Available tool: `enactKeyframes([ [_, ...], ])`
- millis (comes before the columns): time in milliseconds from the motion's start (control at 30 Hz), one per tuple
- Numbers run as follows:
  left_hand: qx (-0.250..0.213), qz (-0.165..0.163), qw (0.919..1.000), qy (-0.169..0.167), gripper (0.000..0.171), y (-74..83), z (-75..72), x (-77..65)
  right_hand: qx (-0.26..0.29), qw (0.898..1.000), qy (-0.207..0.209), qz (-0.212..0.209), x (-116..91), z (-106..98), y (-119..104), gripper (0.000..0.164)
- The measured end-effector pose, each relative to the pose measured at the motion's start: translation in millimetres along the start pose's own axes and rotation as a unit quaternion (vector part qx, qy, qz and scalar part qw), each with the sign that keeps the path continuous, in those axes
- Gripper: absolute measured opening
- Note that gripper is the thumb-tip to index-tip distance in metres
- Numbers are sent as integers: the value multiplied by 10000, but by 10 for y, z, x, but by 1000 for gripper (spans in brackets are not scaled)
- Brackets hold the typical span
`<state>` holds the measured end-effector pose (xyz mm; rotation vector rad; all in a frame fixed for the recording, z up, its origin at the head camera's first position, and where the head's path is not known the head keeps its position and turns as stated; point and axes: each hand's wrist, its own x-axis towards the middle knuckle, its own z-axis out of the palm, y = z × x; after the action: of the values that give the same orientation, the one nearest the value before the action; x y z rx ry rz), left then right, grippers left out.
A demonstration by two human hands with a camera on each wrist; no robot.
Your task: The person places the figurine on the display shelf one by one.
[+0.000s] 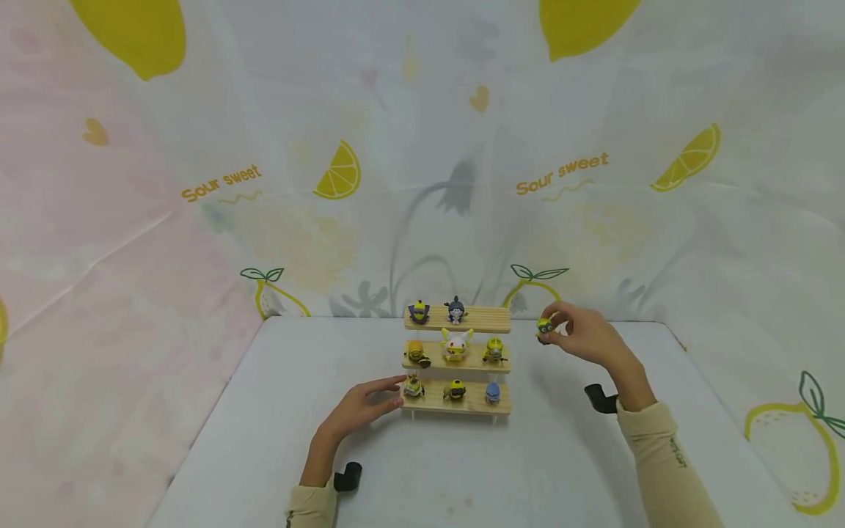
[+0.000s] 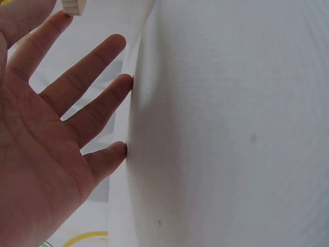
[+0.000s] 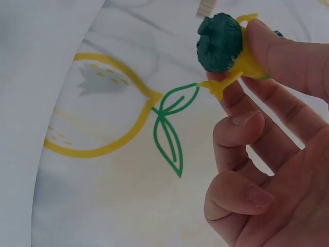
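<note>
My right hand (image 1: 586,337) pinches a small yellow and green figurine (image 1: 544,330) between thumb and fingertips, held up to the right of a three-step wooden display stand (image 1: 490,320). In the right wrist view the figurine (image 3: 220,43) shows its dark green lower part and thin yellow arms. At the stand's left side, my left hand (image 1: 359,407) has its fingers spread, with fingertips right at the lowest step's end. The left wrist view shows the open palm, one fingertip against the wooden end (image 2: 73,6) and others by the white tabletop (image 2: 231,139).
Two figurines stand on the top step, one in dark blue (image 1: 455,311). The middle step bears three, including a white big-eared one (image 1: 455,346). Three more are on the bottom step, the rightmost a blue one (image 1: 492,393). A lemon-printed cloth (image 1: 422,147) hangs behind the table.
</note>
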<state>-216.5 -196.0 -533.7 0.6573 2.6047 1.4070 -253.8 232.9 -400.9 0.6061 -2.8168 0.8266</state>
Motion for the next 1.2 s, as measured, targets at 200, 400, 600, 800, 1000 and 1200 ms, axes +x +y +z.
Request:
enactKeyframes([
  [200, -140, 3, 9999, 29, 44, 121, -14, -30, 181, 9973, 708, -33, 137, 15, -129, 29],
  [400, -230, 68, 9997, -107, 45, 346, -90, -81, 350, 9946, 970, -82, 296, 88, -264, 33],
  [600, -216, 122, 9996, -158, 45, 367, -100, -80, 453, 9948, 909, 0, 430, 192, -400, 34],
  [800, -185, 116, 9998, 11, 45, 162, -19, -32, 380, 9954, 877, 9, 527, 304, -485, 33],
  [1000, 25, 148, 9999, 40, 46, -14, 5, 5, 193, 9970, 726, 182, 569, 396, -535, 33],
  [1200, -32, 104, 9999, 4, 47, -15, -1, -1, 160, 9981, 571, 178, 553, 448, -549, 33],
])
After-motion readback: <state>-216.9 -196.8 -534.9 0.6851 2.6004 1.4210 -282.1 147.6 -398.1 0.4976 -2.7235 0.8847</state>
